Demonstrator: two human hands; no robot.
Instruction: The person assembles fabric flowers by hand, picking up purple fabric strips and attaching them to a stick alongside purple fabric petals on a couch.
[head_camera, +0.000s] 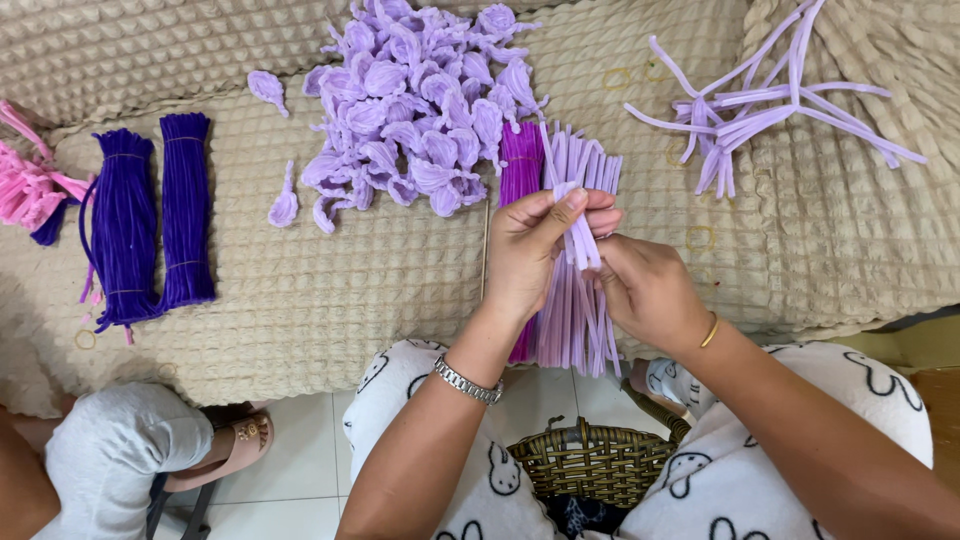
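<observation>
above the bundle of pale lilac stems (577, 310), both hands meet over the beige textured cover (330, 290). left hand (530, 255): fingers curled closed, thumb and forefinger pinching a pale lilac stem (580, 235) near its upper end. right hand (645, 290): fingers closed around the same stem just below, knuckles touching the left hand. the stem stands roughly upright between the two hands. the bundle lies lengthwise on the cover, its lower ends hanging past the cover edge, with a magenta bundle (520, 175) touching its left side. beyond the bundle, further from the person, sits a heap of lilac petal loops (415, 110); three loose loops lie just left of that heap. well to the right of the bundle lies a loose scatter of long lilac stems (760, 105). well to the left of the bundle lie two dark purple bundles (155, 220), and past them a pink pile (25, 190) at the frame edge. below the bundle, between the person's knees, stands a wicker basket (590, 460). another person's knee and sandal (230, 445) show at lower left.
</observation>
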